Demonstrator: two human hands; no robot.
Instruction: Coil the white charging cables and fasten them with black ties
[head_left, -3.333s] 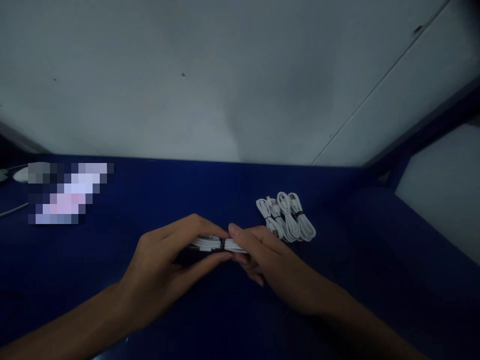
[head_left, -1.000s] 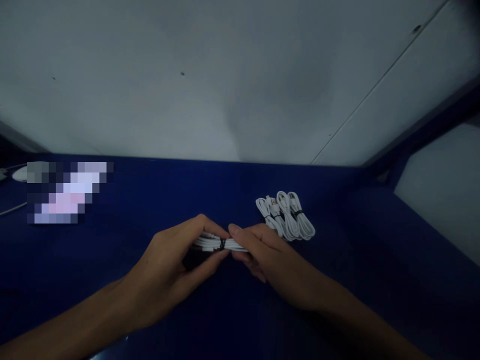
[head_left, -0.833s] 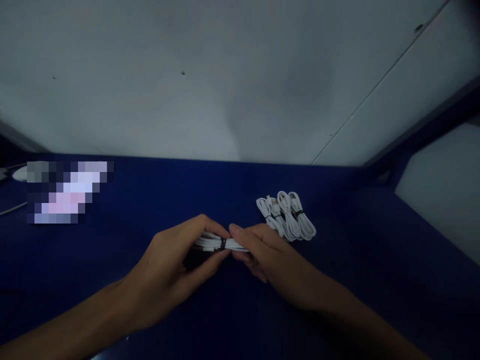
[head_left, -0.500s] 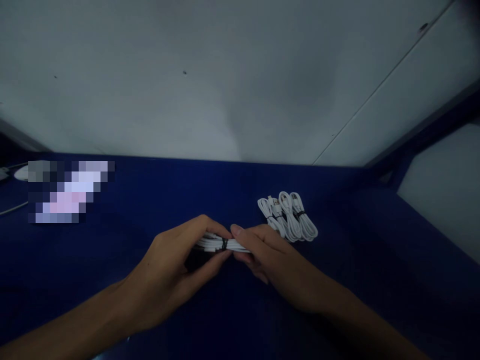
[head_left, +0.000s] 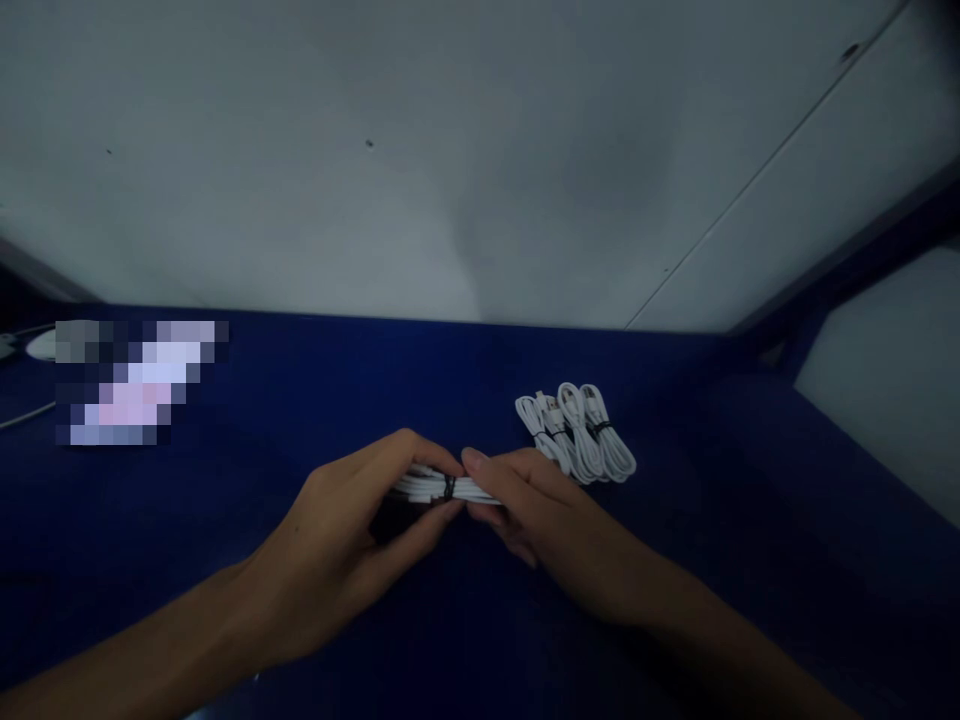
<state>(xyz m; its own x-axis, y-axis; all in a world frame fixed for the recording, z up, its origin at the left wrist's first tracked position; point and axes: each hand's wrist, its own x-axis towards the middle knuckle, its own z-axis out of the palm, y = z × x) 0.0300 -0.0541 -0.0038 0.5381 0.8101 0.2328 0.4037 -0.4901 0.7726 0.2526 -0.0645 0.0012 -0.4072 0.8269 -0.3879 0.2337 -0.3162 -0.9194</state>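
Note:
A coiled white cable [head_left: 420, 486], bound round its middle by a black tie [head_left: 449, 487], is held between both hands above the blue table. My left hand [head_left: 352, 510] is closed on the coil's left part, with fingers over the top and thumb at the near side. From the other side, my right hand [head_left: 536, 505] pinches the right part near the tie, and its fingers hide that end. Just beyond my right hand lie several coiled white cables [head_left: 581, 440] in a row, with plugs showing and black ties round them.
A blue table [head_left: 360, 380] spreads under the hands and meets a pale wall [head_left: 300, 200] at the back. At the left are a blurred-out bright object [head_left: 142, 385], a white rounded thing [head_left: 41, 346] and a thin pale cord [head_left: 26, 415]. A blue frame bar [head_left: 862, 270] stands at the right.

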